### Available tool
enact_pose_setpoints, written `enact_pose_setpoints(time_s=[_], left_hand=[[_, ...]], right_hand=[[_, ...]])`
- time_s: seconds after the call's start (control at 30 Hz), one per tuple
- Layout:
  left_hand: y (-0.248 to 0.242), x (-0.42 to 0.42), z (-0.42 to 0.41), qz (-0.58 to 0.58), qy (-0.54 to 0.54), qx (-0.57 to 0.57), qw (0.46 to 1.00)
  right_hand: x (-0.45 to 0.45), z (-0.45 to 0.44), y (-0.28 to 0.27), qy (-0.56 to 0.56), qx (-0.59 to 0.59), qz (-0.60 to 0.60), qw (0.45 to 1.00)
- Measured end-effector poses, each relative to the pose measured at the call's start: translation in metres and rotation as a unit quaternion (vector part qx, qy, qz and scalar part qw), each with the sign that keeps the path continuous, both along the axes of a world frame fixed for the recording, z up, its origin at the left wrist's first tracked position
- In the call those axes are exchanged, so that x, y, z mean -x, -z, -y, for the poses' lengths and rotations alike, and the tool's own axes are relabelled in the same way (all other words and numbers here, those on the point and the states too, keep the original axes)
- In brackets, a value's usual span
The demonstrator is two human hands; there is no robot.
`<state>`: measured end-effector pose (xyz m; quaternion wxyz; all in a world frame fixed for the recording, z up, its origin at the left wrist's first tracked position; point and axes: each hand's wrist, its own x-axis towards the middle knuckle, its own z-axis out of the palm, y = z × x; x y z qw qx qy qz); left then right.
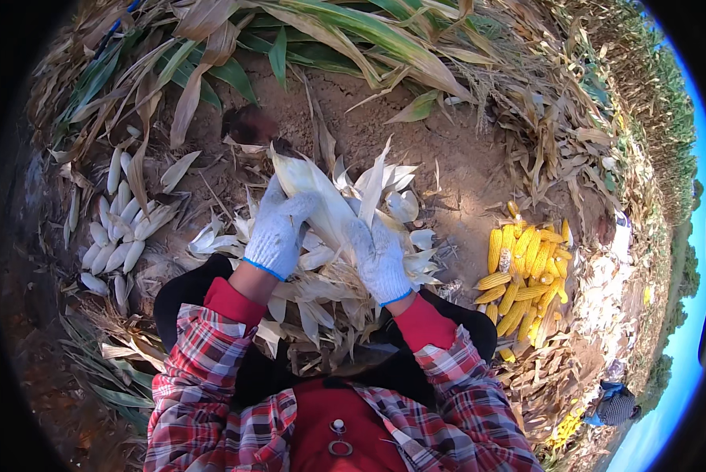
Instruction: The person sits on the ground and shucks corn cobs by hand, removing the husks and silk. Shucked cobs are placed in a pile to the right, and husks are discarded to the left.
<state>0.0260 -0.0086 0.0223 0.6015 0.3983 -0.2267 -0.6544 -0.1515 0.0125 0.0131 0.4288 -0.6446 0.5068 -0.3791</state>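
Observation:
Both of my hands wear white knit gloves with blue cuff edges. An ear of corn in pale husk (317, 192) lies slanted between them, its pointed end up and to the left. My left hand (282, 224) grips it near that upper end, thumb across the husk. Around its lower end closes my right hand (378, 251), beside a loose strip of husk (375, 183) that stands up. Whether any kernels show on this ear is hidden. Below the hands, stripped corn husks (323, 301) are heaped between my knees.
To the right lies a pile of husked yellow corn ears (527, 265). Several ears still in husk (120, 224) lie on the left. Cut corn stalks and leaves (353, 41) cross the far side of the bare soil (459, 153). A person (615, 405) is at the far right by more yellow corn (565, 426).

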Motion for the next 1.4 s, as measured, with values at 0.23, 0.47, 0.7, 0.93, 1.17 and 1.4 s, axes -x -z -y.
enact_pose_setpoints(time_s=[0.23, 0.47, 0.7, 0.93, 1.17, 1.4], left_hand=[[0.009, 0.010, -0.003, 0.012, -0.040, -0.053, 0.998], [-0.007, 0.042, -0.016, 0.064, 0.003, -0.022, 0.998], [0.004, 0.048, -0.019, 0.136, 0.028, 0.014, 0.990], [0.013, 0.060, -0.020, 0.147, -0.039, 0.026, 0.988], [0.058, 0.062, -0.007, -0.178, 0.051, -0.172, 0.968], [0.057, -0.027, 0.047, 0.046, -0.090, -0.128, 0.987]], right_hand=[[-0.002, 0.000, -0.025, -0.031, 0.015, -0.118, 0.992], [0.004, -0.005, -0.027, -0.012, -0.044, -0.004, 0.999], [0.012, -0.012, -0.008, 0.041, 0.064, -0.074, 0.994], [0.014, 0.000, -0.002, 0.192, 0.111, 0.001, 0.975], [0.011, 0.014, -0.024, 0.115, -0.156, 0.518, 0.833], [0.044, -0.005, -0.014, 0.008, -0.269, 0.348, 0.898]])
